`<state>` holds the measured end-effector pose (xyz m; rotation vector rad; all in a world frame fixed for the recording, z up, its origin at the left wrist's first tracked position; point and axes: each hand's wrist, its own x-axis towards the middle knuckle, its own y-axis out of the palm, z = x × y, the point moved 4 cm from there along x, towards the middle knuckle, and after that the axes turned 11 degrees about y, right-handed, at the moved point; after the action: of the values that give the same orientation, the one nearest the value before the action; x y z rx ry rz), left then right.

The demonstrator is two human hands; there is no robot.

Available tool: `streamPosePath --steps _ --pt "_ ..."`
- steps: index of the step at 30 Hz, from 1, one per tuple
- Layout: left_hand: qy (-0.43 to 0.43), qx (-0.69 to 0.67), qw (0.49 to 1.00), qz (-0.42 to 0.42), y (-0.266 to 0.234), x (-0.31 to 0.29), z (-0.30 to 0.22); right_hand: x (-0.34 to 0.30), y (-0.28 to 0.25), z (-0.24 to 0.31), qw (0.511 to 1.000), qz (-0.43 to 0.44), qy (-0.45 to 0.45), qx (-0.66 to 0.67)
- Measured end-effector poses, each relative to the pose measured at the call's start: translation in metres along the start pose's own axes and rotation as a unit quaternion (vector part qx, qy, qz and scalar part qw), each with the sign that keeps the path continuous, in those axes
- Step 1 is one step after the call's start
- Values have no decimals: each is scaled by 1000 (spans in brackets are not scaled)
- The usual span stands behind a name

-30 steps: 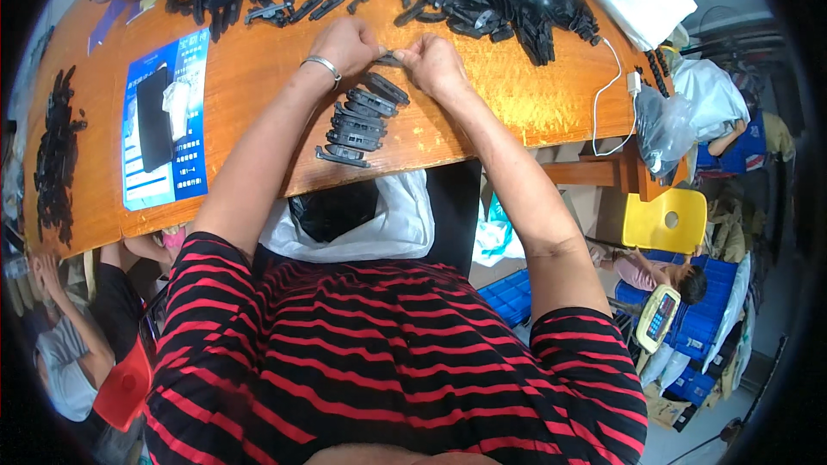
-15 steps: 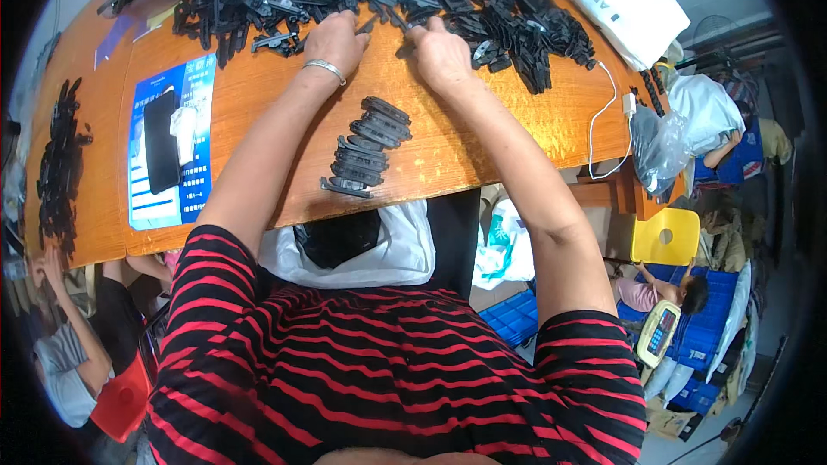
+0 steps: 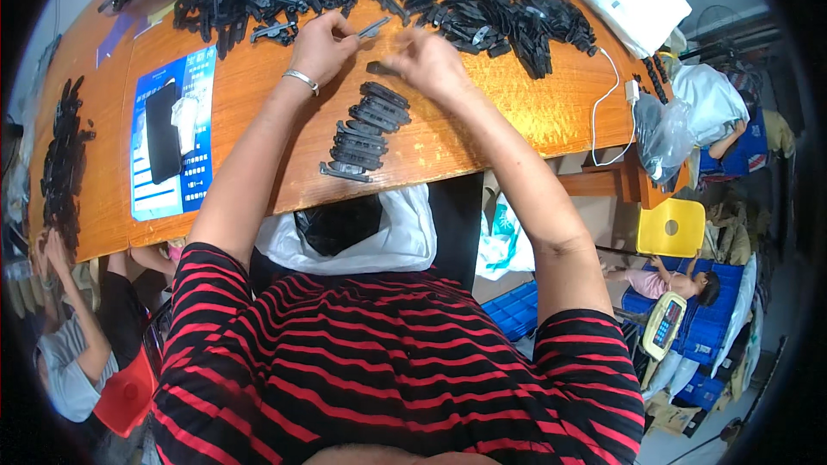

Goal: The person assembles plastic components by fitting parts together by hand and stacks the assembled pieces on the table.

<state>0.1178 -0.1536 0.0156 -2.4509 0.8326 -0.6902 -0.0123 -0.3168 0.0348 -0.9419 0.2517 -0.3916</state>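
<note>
Slim plastic part point(image 3: 373, 28) juts from the left hand point(image 3: 320, 53), its near end pinched between thumb and forefinger, which stand narrow around it; the rest reaches past the fingertips toward the person's right, over the wooden table point(image 3: 500, 125). A second part point(image 3: 382, 68) sits at the fingertips of the right hand point(image 3: 428, 65), on their left side. That hand is blurred, its fingers curled, and whether they grip this part or only touch it cannot be told.

The pinched part is long, narrow and nearly straight, greyish where light catches it; its finer detail is too small to make out. The second part looks almost black. Nearer the person, a row of black parts point(image 3: 360, 133) lies side by side, roughly crosswise. Beyond both hands spreads a loose heap of black parts point(image 3: 521, 21).
</note>
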Motion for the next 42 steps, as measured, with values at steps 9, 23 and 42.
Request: streamPosePath --steps 9,23,42 --pt "-100 -366 925 23 9 -23 -30 -18 0 -8 886 71 134 437" --pt "-105 -133 985 41 39 -14 10 -19 21 -19 900 82 237 356" --pt "-5 170 985 -34 -14 0 2 -2 -30 -26 985 8 135 102"
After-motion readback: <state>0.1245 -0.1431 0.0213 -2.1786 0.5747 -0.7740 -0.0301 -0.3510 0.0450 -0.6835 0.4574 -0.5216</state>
